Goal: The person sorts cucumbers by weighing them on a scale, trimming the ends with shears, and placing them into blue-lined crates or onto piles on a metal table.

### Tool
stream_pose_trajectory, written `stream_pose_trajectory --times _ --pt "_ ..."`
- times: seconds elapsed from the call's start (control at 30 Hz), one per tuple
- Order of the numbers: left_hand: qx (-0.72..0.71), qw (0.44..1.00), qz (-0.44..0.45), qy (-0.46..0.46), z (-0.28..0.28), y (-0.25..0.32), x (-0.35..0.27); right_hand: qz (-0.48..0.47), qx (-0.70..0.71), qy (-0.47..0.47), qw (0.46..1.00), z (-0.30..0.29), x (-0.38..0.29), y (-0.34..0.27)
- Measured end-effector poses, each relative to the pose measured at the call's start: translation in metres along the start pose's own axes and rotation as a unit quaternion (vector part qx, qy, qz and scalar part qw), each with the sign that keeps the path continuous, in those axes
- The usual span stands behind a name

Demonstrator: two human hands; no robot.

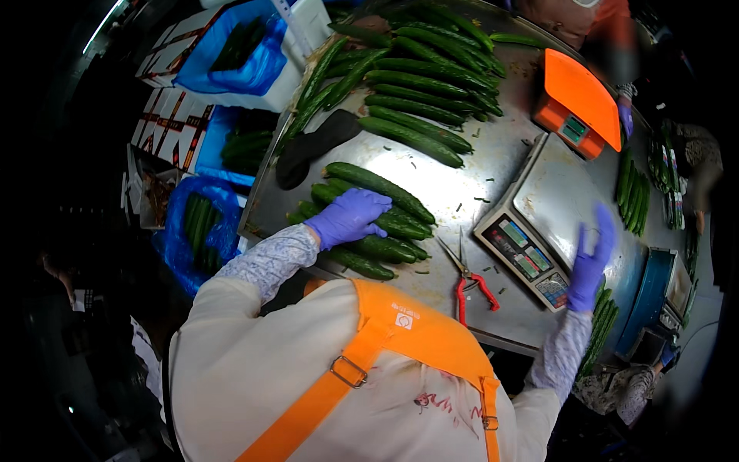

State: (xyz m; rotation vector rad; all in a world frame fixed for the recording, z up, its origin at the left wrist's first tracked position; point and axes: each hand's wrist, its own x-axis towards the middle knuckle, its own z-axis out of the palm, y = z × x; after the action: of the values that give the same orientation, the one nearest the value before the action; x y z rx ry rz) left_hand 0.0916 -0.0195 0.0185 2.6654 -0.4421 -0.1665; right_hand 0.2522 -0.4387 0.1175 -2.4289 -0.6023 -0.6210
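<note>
My left hand (350, 218), in a purple glove, lies over a small pile of cucumbers (375, 248). Its thumb and fingers straddle one cucumber (402, 224) in the middle of the pile. Another cucumber (381, 187) lies just beyond the fingertips. My right hand (593, 260), also gloved and blurred, is held with fingers apart and nothing in them, over the right edge of a digital scale (557, 199). That scale's steel plate holds nothing. Between pile and scale rest red-handled shears (469, 277), blades apart and pointing away from me.
More cucumbers (427, 75) fill the steel table's far side, near a dark glove or cloth (317, 147). An orange scale (580, 104) stands far right. Blue-lined boxes (231, 86) of cucumbers stand left. Other workers' gloved hands (625, 118) show at right, beside more cucumbers (632, 193).
</note>
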Motion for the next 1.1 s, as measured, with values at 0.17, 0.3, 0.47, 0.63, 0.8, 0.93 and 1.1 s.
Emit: stream_pose_trajectory --times 0.17,0.3,0.47,0.63,0.8,0.93,1.1 --pt "0.019 1.0 -0.016 -0.008 -0.019 0.001 0.01 -0.067 0.098 -0.266 0.957 0.144 0.018 -0.101" --pt "0.009 0.999 0.009 0.035 -0.041 -0.008 0.041 -0.029 0.009 -0.304 0.952 0.228 0.019 -0.103" --pt "0.094 0.98 0.084 0.156 -0.012 -0.051 0.097 0.006 0.077 -0.326 0.942 0.245 0.042 -0.092" --pt "0.107 0.981 0.079 0.139 0.016 -0.062 0.105 0.198 0.275 -0.436 0.833 0.241 0.055 -0.091" --pt "-0.053 0.976 0.04 0.207 -0.011 -0.063 0.074 -0.008 -0.101 -0.45 0.887 0.236 0.031 -0.152" --pt "-0.097 0.948 -0.064 0.295 -0.007 -0.109 0.024 0.026 -0.049 -0.387 0.92 0.249 0.005 -0.146" --pt "0.02 0.944 0.011 0.33 -0.057 -0.079 0.019 -0.001 -0.05 -0.346 0.937 0.208 0.001 -0.176"
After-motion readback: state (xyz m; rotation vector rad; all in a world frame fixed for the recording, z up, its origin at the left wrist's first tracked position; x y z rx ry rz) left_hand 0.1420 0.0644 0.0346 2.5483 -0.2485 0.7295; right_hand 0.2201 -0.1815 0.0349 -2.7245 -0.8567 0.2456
